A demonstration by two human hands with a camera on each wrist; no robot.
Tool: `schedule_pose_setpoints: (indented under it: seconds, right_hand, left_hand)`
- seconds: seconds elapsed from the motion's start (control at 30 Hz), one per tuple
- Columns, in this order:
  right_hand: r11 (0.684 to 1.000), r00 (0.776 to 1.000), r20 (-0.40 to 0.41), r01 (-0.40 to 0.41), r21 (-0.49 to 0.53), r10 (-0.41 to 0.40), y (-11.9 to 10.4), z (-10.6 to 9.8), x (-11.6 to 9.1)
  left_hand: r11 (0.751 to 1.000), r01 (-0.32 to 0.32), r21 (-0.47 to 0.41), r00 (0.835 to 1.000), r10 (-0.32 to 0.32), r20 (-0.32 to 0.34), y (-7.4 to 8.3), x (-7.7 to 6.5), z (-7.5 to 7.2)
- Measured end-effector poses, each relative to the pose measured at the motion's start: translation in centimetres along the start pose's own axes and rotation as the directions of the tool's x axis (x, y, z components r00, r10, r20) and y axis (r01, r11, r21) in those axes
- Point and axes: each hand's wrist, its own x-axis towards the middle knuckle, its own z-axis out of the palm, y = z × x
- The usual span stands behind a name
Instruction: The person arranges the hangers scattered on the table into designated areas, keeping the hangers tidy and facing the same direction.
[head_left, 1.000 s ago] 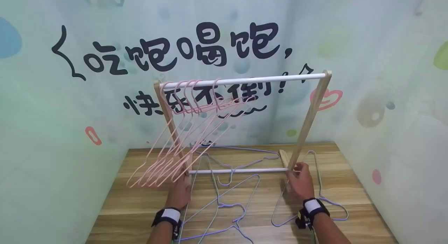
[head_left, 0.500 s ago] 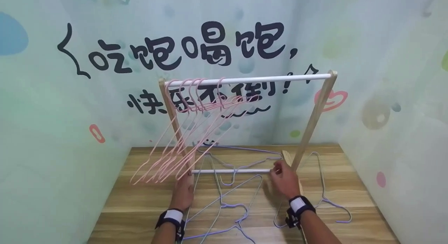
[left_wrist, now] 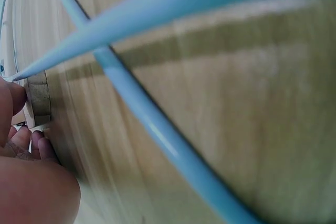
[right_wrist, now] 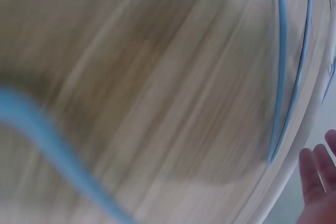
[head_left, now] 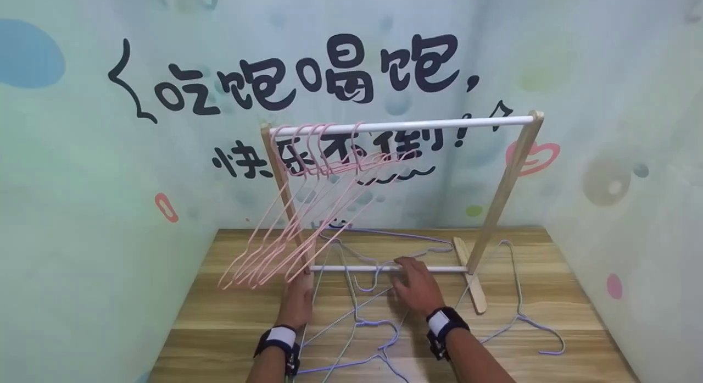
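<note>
A small clothes rack with wooden sides and white bars stands on the table. Several pink hangers hang at the left part of its top bar. My left hand grips the rack's left wooden foot; the left wrist view shows thumb and fingers either side of the foot's end. My right hand reaches over the lower white bar, fingers extended, holding nothing visible. Whether it touches the bar or a hanger I cannot tell. In the right wrist view its fingers are straight. Blue hangers lie around both hands.
Another blue hanger lies right of the rack's right foot. One more blue hanger lies behind the lower bar. The wood-grain table is enclosed by pale printed walls at the back and sides.
My right hand has let go of the rack's right foot and moved left along the lower bar. My left hand keeps its grip. The whole view has shifted slightly.
</note>
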Motion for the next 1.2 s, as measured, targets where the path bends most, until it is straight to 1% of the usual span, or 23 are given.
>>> schedule_pose_setpoints:
  seconds: [0.07,0.13,0.27,0.3,0.37,0.43,0.5,0.57,0.6,0.67,0.73,0.8,0.83,0.9,1.0,1.03,1.1,1.17,1.2]
  right_hand:
    - [1.000,0.999,0.049,0.024,-0.009,-0.023,-0.2,0.5,0.1]
    - [0.999,0.994,0.110,0.032,-0.027,-0.029,-0.2,0.9,0.1]
    - [0.993,0.974,0.220,0.070,-0.097,-0.047,-0.1,1.4,0.0]
    - [0.989,0.969,0.240,0.084,-0.121,-0.053,-0.1,1.5,0.0]
    - [0.978,0.965,0.251,0.125,-0.164,-0.082,-0.2,1.6,0.0]
    - [0.963,0.964,0.234,0.177,-0.204,-0.128,-0.5,1.7,0.2]
    - [0.944,0.965,0.192,0.222,-0.244,-0.178,-0.8,1.9,0.4]
    - [0.923,0.963,0.152,0.260,-0.285,-0.224,-1.1,2.1,0.7]
    - [0.911,0.961,0.142,0.271,-0.312,-0.238,-1.1,2.2,0.8]
    - [0.895,0.960,0.129,0.280,-0.348,-0.250,-1.1,2.4,1.0]
    - [0.892,0.963,0.119,0.269,-0.364,-0.242,-0.9,2.5,1.0]
    - [0.885,0.968,0.109,0.249,-0.394,-0.225,-0.7,2.4,1.0]
    - [0.879,0.970,0.102,0.244,-0.409,-0.222,-0.6,2.4,0.9]
    - [0.860,0.970,0.084,0.243,-0.449,-0.230,-0.3,2.5,0.7]
    - [0.829,0.959,0.058,0.268,-0.491,-0.276,0.2,2.7,0.8]
    - [0.825,0.954,0.045,0.279,-0.492,-0.296,0.3,2.7,0.9]
    - [0.826,0.947,0.019,0.290,-0.483,-0.321,0.4,2.8,1.1]
    - [0.838,0.946,0.002,0.287,-0.464,-0.323,0.4,2.8,1.3]
    - [0.846,0.949,-0.004,0.279,-0.455,-0.315,0.4,2.8,1.3]
  left_hand:
    - [1.000,0.027,0.012,1.000,-0.027,0.005,0.4,0.0,-0.2]
    - [0.999,0.049,0.013,0.999,-0.049,0.006,0.9,-0.1,-0.4]
    - [0.998,0.065,-0.001,0.998,-0.065,0.009,1.3,-0.3,-0.4]
    - [0.998,0.067,0.001,0.998,-0.067,0.008,1.3,-0.3,-0.3]
    - [0.997,0.074,-0.003,0.997,-0.074,0.006,1.1,-0.3,-0.1]
    - [0.996,0.086,-0.009,0.996,-0.086,0.009,1.1,-0.3,-0.1]
    - [0.994,0.108,-0.008,0.994,-0.107,0.022,1.3,-0.2,-0.4]
    - [0.993,0.114,-0.009,0.993,-0.114,0.026,1.0,-0.1,-0.4]
    - [0.993,0.120,-0.011,0.992,-0.119,0.033,1.2,-0.1,-0.7]
    - [0.989,0.145,-0.004,0.989,-0.144,0.043,1.4,-0.1,-0.9]
    - [0.988,0.151,-0.009,0.988,-0.151,0.034,1.4,-0.2,-0.9]
    - [0.987,0.158,-0.007,0.987,-0.158,0.038,1.8,-0.2,-1.1]
    - [0.988,0.155,0.002,0.988,-0.155,0.030,1.5,-0.3,-0.9]
    - [0.992,0.128,0.003,0.992,-0.128,0.021,0.8,-0.4,-0.4]
    - [0.996,0.088,0.005,0.996,-0.088,0.005,-0.2,-0.5,0.2]
    - [0.997,0.077,0.001,0.997,-0.077,-0.004,-0.5,-0.5,0.3]
    - [0.998,0.060,-0.023,0.998,-0.060,-0.011,-0.5,-0.5,0.3]
    - [0.998,0.056,-0.029,0.998,-0.057,-0.020,-0.4,-0.5,0.2]
    - [0.997,0.067,-0.035,0.998,-0.068,-0.020,-0.3,-0.5,0.1]
